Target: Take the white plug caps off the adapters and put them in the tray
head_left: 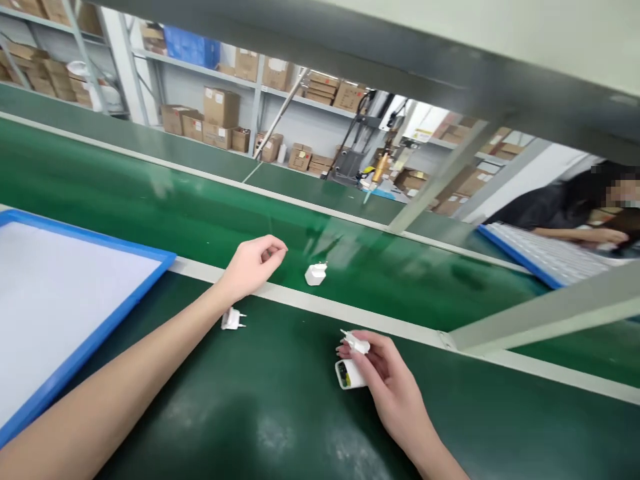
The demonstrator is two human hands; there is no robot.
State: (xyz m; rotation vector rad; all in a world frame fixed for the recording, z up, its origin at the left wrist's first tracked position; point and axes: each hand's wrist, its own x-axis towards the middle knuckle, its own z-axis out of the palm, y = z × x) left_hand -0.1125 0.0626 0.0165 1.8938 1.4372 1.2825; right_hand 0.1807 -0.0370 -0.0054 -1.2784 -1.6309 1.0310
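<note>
Right of lower centre, the white plug piece [357,343] aims its prongs toward the upper left, its long axis slanting down to the right. The right hand [393,383] pinches it between thumb and curled fingers. Just below, a white housing [355,375] lies nearly sideways, open end leftward — its right end hidden behind the thumb. The left hand [256,265], upper left of centre, has loosely curled fingers, tips nearly meeting — whether they hold anything, I cannot tell.
</note>
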